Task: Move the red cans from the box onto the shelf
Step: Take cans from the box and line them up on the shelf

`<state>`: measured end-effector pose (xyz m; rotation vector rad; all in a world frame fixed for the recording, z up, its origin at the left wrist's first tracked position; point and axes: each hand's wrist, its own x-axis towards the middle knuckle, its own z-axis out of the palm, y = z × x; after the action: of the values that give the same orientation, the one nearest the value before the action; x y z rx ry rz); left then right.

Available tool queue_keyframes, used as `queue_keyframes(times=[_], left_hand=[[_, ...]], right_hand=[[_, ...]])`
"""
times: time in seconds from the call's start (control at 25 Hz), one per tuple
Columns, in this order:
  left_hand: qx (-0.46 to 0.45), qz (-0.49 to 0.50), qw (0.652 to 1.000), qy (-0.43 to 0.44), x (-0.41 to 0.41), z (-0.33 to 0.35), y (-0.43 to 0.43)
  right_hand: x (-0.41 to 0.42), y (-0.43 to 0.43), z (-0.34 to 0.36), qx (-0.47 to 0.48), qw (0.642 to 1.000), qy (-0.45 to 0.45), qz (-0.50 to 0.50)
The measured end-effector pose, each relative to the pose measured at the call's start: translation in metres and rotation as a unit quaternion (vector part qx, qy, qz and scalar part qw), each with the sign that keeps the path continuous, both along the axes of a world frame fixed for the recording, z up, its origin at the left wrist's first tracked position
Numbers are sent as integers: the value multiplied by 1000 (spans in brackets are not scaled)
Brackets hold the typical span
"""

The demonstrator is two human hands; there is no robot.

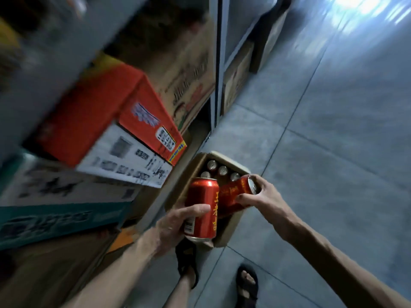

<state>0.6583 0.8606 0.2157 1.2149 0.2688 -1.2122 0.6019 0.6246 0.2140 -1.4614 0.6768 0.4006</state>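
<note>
My left hand (175, 225) grips a red can (203, 207) upright, its yellow lettering facing me. My right hand (262, 195) holds a second red can (233, 194) tilted on its side, silver top toward my palm. The two cans touch above an open cardboard box (231, 232) on the floor. Several more cans (219, 171) stand in the far end of the box, only their silver tops showing. The shelf (44, 70) rises at the left, blurred.
On the shelf sit stacked cartons: an orange one (106, 112), a white printed one (126, 156), a teal one (55, 218) and brown ones (189, 70). Grey tiled floor (322, 152) spreads to the right. My sandalled feet (246, 285) stand just below the box.
</note>
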Motion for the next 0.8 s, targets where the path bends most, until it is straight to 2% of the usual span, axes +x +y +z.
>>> queue_keyframes(times=[0.24, 0.4, 0.52, 0.64, 0.8], left_hand=[[23, 54, 996, -70, -24, 223, 15], [-10, 82, 987, -135, -59, 336, 48], [-22, 164, 972, -168, -96, 392, 84], [-22, 244, 949, -199, -126, 428, 120], [14, 322, 917, -236, -164, 461, 180]], right_hand=[[-12, 10, 232, 9, 991, -126, 50], [-34, 57, 340, 6, 976, -205, 79], [-51, 92, 396, -32, 955, -272, 113], [-56, 128, 428, -25, 936, -324, 132], [-52, 189, 457, 44, 937, -291, 185]])
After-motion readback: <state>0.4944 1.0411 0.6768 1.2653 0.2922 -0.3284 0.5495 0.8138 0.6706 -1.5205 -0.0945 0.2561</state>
